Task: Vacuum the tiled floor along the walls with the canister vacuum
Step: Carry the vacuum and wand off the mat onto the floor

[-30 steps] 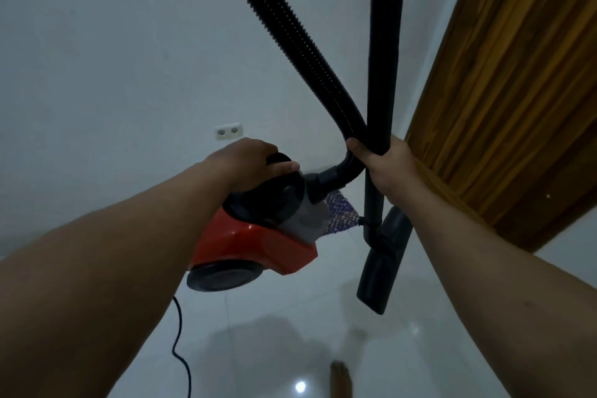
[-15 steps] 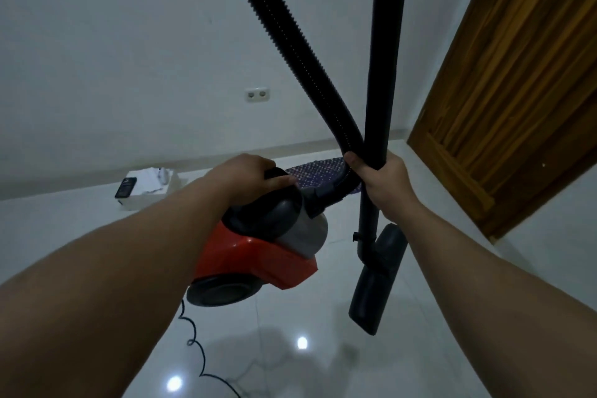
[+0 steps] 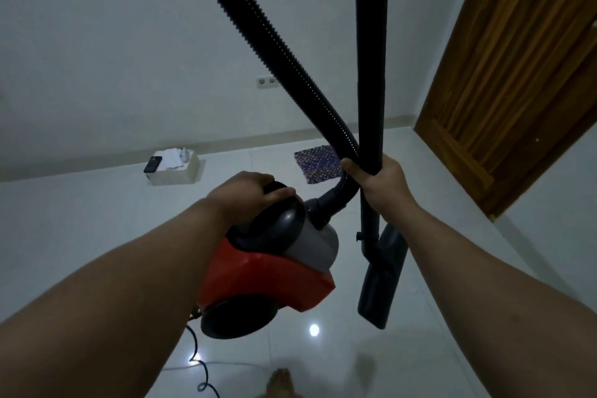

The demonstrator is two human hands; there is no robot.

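Carried clear of the tiled floor (image 3: 97, 236), not yet cleaning it: red canister vacuum (image 3: 265, 271) hanging near centre, tilted nose-up, wheel toward the camera. Gripped at its dark top handle by the left hand (image 3: 248, 191), fingers curled over. Clamped together in the right hand (image 3: 381, 184), just right of the canister: ribbed hose (image 3: 274, 39) and rigid wand (image 3: 371, 58), crossing at the fist and rising out of frame. Dangling below that fist, off the tiles: floor nozzle (image 3: 381, 281). Trailing to the near floor: power cord (image 3: 197, 352).

Judged a repositioning step. Called for next: canister set down on its wheels, hose released, nozzle lowered flat to the tiles beside the far wall (image 3: 129, 42).

Wooden door (image 3: 517, 74) at right. Patterned mat (image 3: 318, 163) far, below a wall socket (image 3: 266, 82). Far left, against the skirting, a small white box (image 3: 176, 173), acting as a stand: dark phone-like item and pale oddments on top, too small to name; contents, if any, hidden.
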